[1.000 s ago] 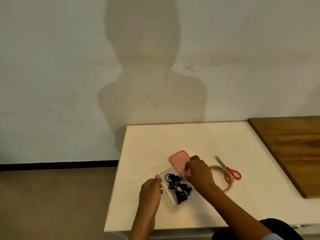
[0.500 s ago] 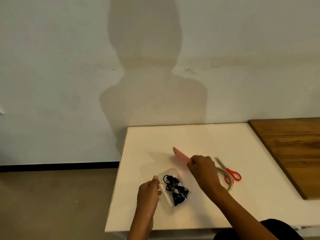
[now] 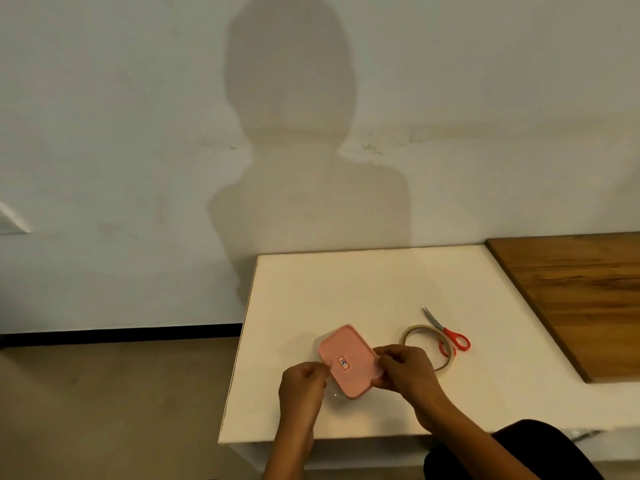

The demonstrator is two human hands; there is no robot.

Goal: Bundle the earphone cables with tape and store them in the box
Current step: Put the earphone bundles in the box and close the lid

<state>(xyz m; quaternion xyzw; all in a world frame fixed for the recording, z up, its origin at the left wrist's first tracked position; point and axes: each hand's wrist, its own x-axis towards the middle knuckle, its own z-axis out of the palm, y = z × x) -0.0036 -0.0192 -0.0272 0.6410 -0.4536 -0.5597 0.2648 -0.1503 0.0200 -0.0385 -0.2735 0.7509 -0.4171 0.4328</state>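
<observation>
A pink lid with a small sticker lies on top of the clear box, which sits on the white table. Only a sliver of the box shows below the lid, and the black earphone cables inside are hidden. My left hand holds the lid's left edge with curled fingers. My right hand grips the lid's right edge.
A roll of clear tape lies just right of my right hand, with red-handled scissors resting against it. A brown wooden board covers the table's right side. The table's left edge drops to the floor.
My right hand lifted the pink lid from behind the box and set it over the box, hiding the cables. My left hand moved from the box's side onto the lid's left edge.
</observation>
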